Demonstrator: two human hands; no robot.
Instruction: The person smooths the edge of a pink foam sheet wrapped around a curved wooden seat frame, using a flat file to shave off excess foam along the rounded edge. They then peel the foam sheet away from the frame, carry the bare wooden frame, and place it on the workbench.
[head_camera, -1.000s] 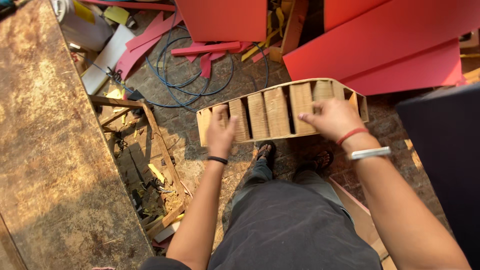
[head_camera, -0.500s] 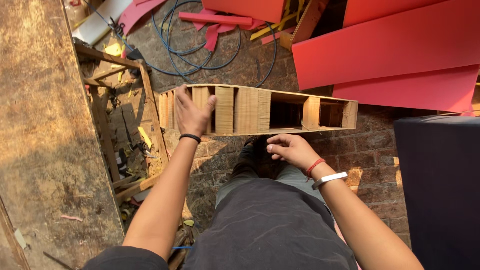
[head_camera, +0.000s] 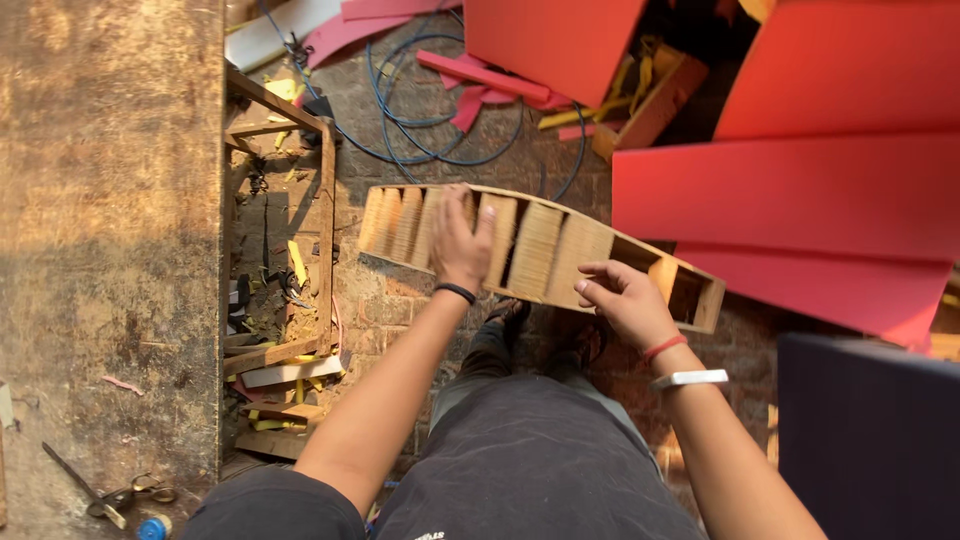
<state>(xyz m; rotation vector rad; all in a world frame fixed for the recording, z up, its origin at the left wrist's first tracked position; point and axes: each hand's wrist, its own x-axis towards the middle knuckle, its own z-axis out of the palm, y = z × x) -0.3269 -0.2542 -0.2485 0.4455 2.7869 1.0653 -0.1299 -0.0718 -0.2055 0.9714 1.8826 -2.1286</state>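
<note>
The red panels (head_camera: 800, 190) lean stacked at my upper right, the biggest things here, and the worn brown board (head_camera: 110, 250) fills my left. Between them, over the brick floor (head_camera: 400, 300), I hold the long wooden slatted frame (head_camera: 545, 250) up in front of my legs, tilted so its right end sits lower. My left hand (head_camera: 460, 240) lies over the slats near the middle, fingers wrapped over the far edge, gripping it. My right hand (head_camera: 625, 300) pinches the near rail further right, fingers curled on the wood (the thumb side is partly hidden). I judge the hold works best with both hands spread wide and the frame kept level, clear of the blue cable (head_camera: 440, 130) and the scrap wooden frame (head_camera: 290, 230) below. Scissors (head_camera: 120, 495) lie at my lower left.
</note>
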